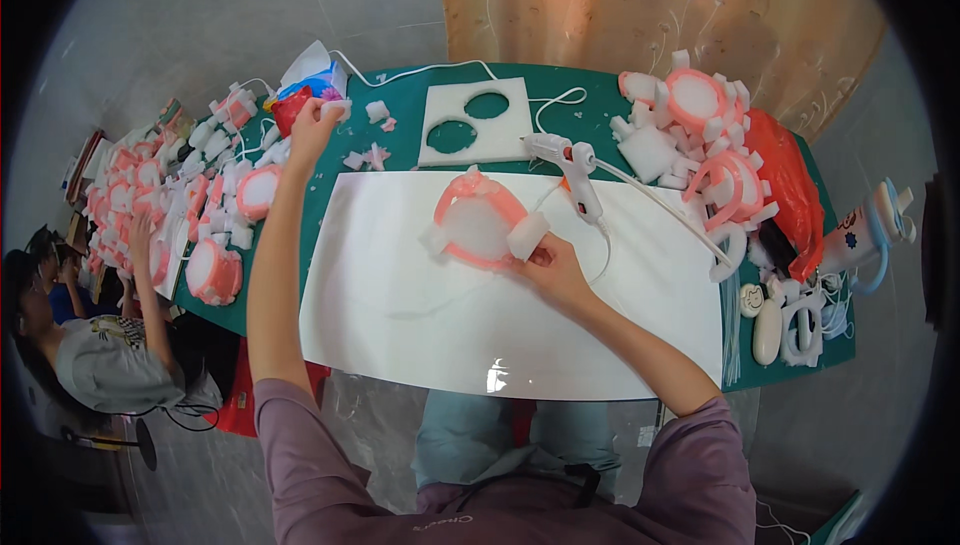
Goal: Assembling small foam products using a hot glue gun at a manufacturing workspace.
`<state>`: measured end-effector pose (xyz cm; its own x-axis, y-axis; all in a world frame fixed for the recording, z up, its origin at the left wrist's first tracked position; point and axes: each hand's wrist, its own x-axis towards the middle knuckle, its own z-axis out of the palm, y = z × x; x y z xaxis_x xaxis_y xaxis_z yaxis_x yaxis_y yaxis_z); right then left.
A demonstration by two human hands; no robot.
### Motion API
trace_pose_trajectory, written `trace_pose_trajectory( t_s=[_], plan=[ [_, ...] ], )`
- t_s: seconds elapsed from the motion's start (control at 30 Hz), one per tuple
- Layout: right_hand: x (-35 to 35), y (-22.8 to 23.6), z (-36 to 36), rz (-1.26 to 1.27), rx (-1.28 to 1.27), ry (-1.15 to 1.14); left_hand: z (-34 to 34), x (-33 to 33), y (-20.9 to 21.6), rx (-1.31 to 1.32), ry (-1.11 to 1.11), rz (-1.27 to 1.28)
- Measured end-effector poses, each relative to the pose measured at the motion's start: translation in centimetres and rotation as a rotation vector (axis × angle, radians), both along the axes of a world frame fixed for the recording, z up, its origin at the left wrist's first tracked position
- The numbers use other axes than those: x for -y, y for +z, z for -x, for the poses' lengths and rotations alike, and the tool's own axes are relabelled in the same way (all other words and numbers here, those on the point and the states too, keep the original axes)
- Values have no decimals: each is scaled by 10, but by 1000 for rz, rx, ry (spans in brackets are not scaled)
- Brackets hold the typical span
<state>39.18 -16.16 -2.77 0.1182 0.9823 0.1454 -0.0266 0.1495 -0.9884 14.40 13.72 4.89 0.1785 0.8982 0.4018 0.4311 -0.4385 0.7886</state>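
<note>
My right hand (551,267) is closed at the lower right edge of a pink-rimmed foam piece (478,229) with a white rounded middle, over the white sheet (390,315). A white foam block (527,236) sits on that edge beside my fingers. Stretched out to the far left, my left hand (316,128) pinches a small white foam block (337,110) next to a red packet (290,111). A white hot glue gun (572,167) lies beyond my right hand, its cord trailing over the sheet.
Behind the sheet lies a white foam slab (470,152) with two round holes. Pink and white foam pieces (697,97) are heaped at the right, by a red plastic bag (778,185) and a tumbler (862,235). At the left, another person (120,350) sits by more foam pieces.
</note>
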Motion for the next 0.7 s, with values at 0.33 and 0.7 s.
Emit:
trace_pose_trajectory(
  t_s=[0.33, 0.7],
  plan=[
    [-1, -4, 0, -13, -5, -2, -27, 5, -36, 564, -254, 363],
    [-4, -10, -4, 5, 27, 1, -20, -13, -3, 351, 34, 129]
  ],
)
